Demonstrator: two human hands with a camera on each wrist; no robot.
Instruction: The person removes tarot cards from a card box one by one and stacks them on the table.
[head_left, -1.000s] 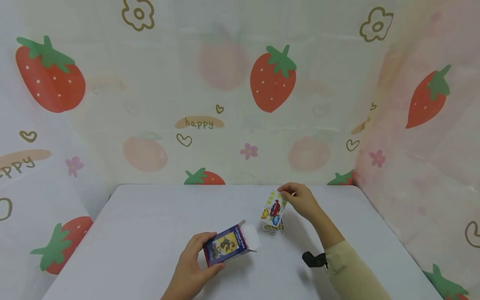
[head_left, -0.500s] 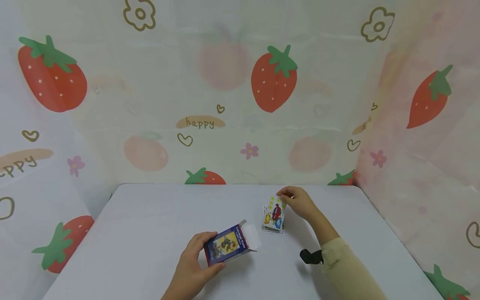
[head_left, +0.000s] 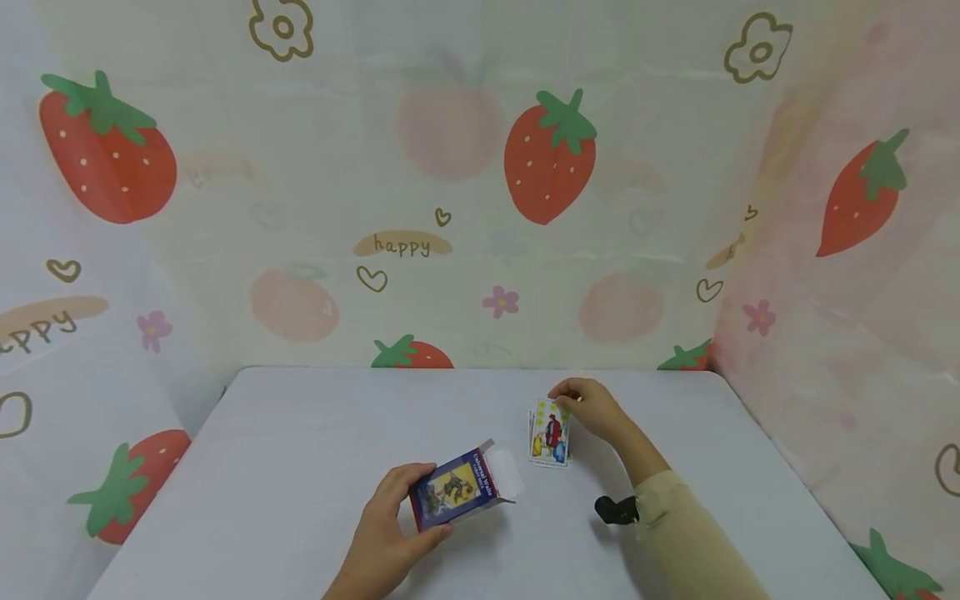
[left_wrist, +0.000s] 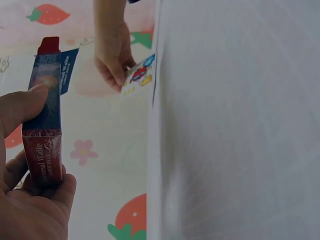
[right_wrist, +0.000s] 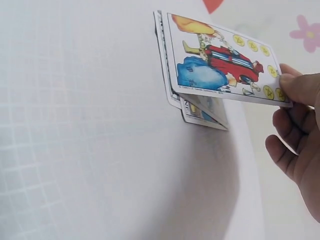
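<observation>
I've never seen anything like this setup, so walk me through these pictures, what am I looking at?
No machine here, just a person's two bare hands. The widest view comes from a camera worn on the head, looking down at a white table; the other two come from cameras on the wrists. The left hand holds a blue box printed Universal Waite, its end flap open. The right hand pinches one end of a picture card, with more cards beneath it on the table.
</observation>
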